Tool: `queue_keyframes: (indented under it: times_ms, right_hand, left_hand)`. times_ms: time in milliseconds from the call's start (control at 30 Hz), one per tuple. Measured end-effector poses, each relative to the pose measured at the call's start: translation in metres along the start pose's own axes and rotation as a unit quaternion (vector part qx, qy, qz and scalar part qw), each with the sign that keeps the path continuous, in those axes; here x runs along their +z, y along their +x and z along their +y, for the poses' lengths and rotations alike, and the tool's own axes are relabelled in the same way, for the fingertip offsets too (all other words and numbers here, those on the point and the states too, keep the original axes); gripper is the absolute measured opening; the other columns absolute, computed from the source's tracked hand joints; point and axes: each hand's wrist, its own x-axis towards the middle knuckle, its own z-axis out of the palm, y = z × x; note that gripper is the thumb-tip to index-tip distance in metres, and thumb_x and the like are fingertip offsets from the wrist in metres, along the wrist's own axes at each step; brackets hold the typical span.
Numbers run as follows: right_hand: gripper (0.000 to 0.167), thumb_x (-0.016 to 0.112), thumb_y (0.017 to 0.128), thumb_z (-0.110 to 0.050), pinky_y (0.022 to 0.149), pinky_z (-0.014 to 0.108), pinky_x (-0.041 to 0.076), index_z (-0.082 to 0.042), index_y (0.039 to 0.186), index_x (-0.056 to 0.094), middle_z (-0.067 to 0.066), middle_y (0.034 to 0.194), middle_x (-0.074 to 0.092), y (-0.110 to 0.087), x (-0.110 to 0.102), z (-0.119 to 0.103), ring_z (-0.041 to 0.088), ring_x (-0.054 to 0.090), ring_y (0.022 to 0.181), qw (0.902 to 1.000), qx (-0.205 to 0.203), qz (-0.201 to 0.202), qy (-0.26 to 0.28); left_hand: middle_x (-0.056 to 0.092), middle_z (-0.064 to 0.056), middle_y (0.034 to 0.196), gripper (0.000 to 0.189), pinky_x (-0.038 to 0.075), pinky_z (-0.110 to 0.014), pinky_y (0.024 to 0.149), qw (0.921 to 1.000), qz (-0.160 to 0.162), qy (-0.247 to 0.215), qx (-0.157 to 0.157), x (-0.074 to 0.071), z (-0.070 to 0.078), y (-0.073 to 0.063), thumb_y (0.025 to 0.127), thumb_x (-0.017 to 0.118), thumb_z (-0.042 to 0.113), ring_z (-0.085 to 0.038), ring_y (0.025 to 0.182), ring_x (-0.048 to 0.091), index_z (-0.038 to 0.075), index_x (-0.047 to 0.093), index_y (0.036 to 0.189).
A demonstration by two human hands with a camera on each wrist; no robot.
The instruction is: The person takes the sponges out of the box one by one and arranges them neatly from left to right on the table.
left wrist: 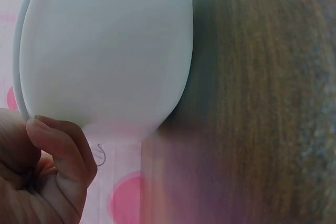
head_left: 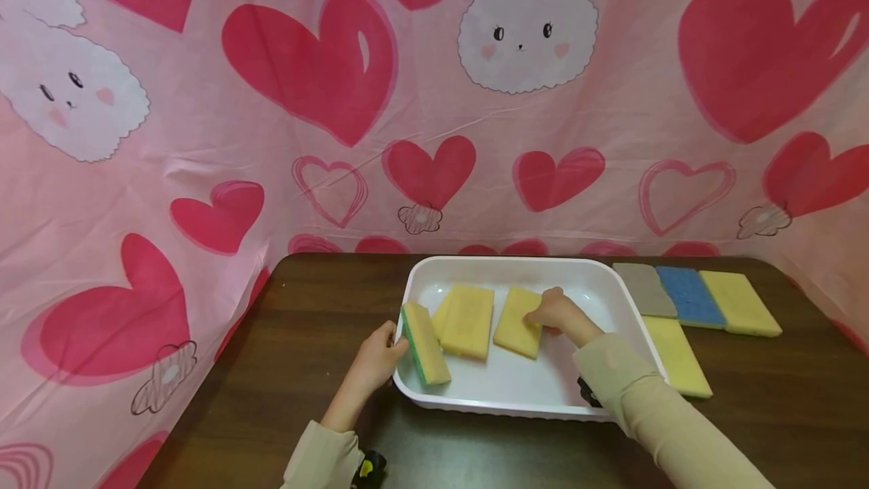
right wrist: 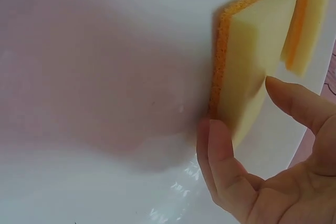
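Observation:
A white tray [head_left: 519, 407] stands on the table, and my left hand [head_left: 373, 357] grips its left rim. In the left wrist view the curled fingers [left wrist: 65, 148] meet the rim of the tray [left wrist: 115, 51]. Inside the tray, my right hand [head_left: 558, 309] pinches a yellow sponge [head_left: 519, 323] at its right side. The right wrist view shows this sponge [right wrist: 254, 40] has an orange layer, with the thumb on its yellow face and fingers at its near end. Beside it lies another yellow sponge [head_left: 468, 319], overlapping one partly hidden underneath. A green-backed sponge [head_left: 426, 345] leans at the left wall.
Right of the tray, on the brown table [head_left: 319, 293], lie a grey sponge [head_left: 645, 289], a blue sponge [head_left: 691, 296] and a yellow sponge [head_left: 740, 304]. Another yellow sponge [head_left: 679, 361] lies against the tray's right side. A pink heart-patterned cloth [head_left: 434, 112] hangs behind and at the sides.

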Motion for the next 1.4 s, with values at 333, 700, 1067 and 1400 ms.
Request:
queue_keyframes:
  times_ms: [333, 700, 1067, 1400]
  right_hand:
    - [0.065, 0.069, 0.072, -0.014, 0.050, 0.018, 0.044, 0.023, 0.110, 0.032, 0.019, 0.086, 0.041, -0.0018, 0.0009, -0.0015, 0.014, 0.047, 0.056, 0.9998, -0.010, 0.013, -0.011]
    - [0.030, 0.067, 0.069, -0.012, 0.048, 0.018, 0.039, 0.003, 0.080, 0.043, 0.006, 0.067, 0.043, 0.0019, 0.0023, 0.0011, 0.011, 0.043, 0.051, 0.9994, -0.014, 0.005, 0.031]
    - [0.026, 0.065, 0.067, -0.015, 0.049, 0.018, 0.032, -0.006, 0.071, 0.040, 0.002, 0.064, 0.040, 0.0011, 0.0016, 0.0041, 0.010, 0.037, 0.052, 0.9989, -0.022, 0.003, 0.042]
    - [0.022, 0.064, 0.071, -0.015, 0.051, 0.018, 0.040, -0.008, 0.069, 0.042, 0.001, 0.064, 0.044, -0.0029, -0.0027, 0.0005, 0.009, 0.043, 0.053, 0.9973, -0.016, -0.003, 0.072]
  left_hand:
    - [0.041, -0.001, 0.059, 0.010, 0.036, -0.019, 0.035, 1.0000, 0.002, 0.002, 0.001, -0.0003, 0.0002, 0.0000, 0.083, 0.049, 0.011, -0.009, 0.036, 0.038, 0.006, 0.043, 0.077]
    - [0.042, -0.001, 0.059, 0.011, 0.036, -0.019, 0.035, 1.0000, 0.003, 0.000, 0.001, -0.0001, 0.0003, -0.0002, 0.083, 0.049, 0.012, -0.009, 0.035, 0.039, 0.006, 0.043, 0.077]
    - [0.042, -0.001, 0.058, 0.011, 0.035, -0.019, 0.035, 1.0000, 0.003, 0.001, 0.005, -0.0004, 0.0007, -0.0006, 0.084, 0.049, 0.011, -0.009, 0.035, 0.037, 0.006, 0.043, 0.076]
    - [0.041, 0.000, 0.057, 0.011, 0.034, -0.019, 0.035, 1.0000, 0.003, 0.002, 0.005, -0.0005, 0.0011, -0.0012, 0.084, 0.049, 0.011, -0.008, 0.034, 0.037, 0.006, 0.043, 0.076]
